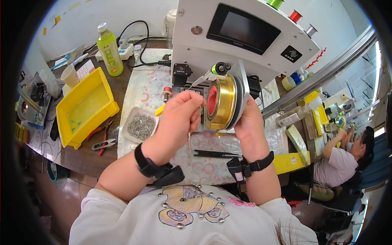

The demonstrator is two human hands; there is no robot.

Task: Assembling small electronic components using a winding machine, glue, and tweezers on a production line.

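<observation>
A gold-coloured round wheel [227, 104] with a red centre [212, 100] is mounted on a grey plate [243, 85] at the front of a white machine [249, 61]. My left hand [183, 114] is in front of the wheel's left face, thumb and forefinger pinched together beside the red centre. What they pinch, if anything, is too small to make out. My right hand [250, 122] is up against the right side of the grey plate, its fingers hidden behind it. Above the wheel is a small green-and-black spool [220, 68]. Black tweezers [215, 154] lie on the mat below.
Left of my hands are a white dish [125, 130] of small metal pieces, red-handled pliers [105, 136], small snips [104, 144], a yellow bin [115, 108] and a green drink bottle [109, 53]. A metal bar [318, 75] slants across the right. Another person [337, 161] sits at the far right.
</observation>
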